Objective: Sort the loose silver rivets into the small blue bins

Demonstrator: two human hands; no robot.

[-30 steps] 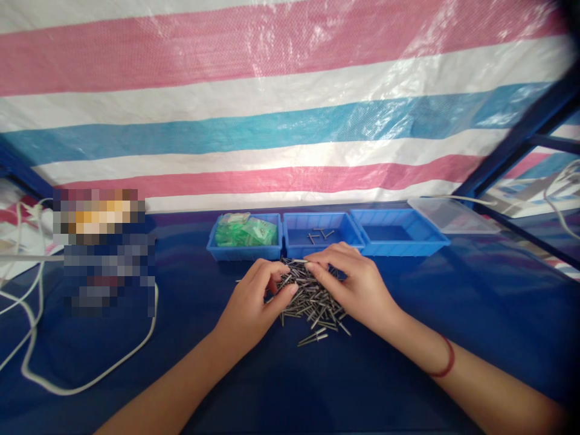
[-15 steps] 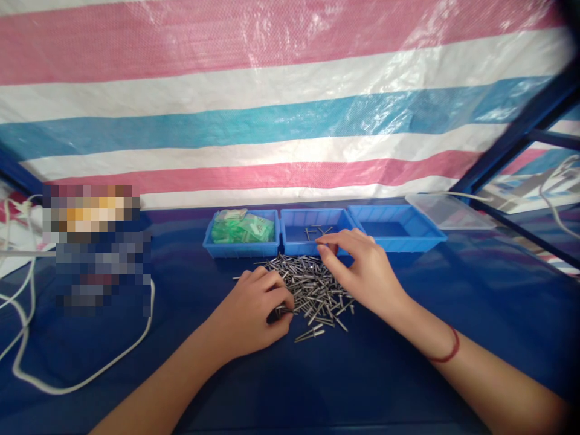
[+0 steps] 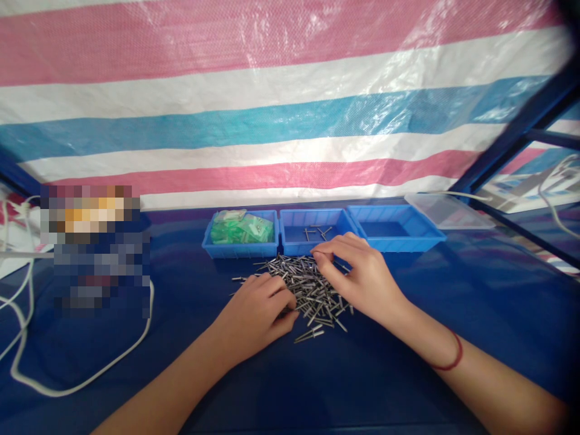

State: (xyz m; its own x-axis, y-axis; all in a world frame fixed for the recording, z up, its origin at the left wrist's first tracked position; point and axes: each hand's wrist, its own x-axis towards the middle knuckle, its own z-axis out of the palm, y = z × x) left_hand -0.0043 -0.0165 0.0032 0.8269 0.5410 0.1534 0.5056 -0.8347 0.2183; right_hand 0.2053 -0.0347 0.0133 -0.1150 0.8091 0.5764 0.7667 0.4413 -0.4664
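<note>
A heap of silver blind rivets [image 3: 312,290] lies on the blue tabletop in front of three small bins. At the heap's left edge rests my left hand [image 3: 260,308], its fingers curled and the thumb brought near the index finger; what they hold, if anything, is hidden. Over the heap's upper right side is my right hand [image 3: 357,266], thumb and index fingertips pinched together by the front wall of the middle blue bin [image 3: 294,248]. Nothing clear shows in that pinch. A few rivets [image 3: 324,232] lie inside the middle bin.
Green plastic packets [image 3: 242,228] fill the left blue bin [image 3: 240,251]. The right blue bin [image 3: 403,244] stands beside a clear plastic sheet or lid [image 3: 457,211]. A white cable [image 3: 90,383] loops over the table at left. Striped sheeting [image 3: 272,133] hangs behind.
My left thumb and index finger have closed toward each other at the heap. The right hand has shifted slightly left and down, away from the middle bin's rim.
</note>
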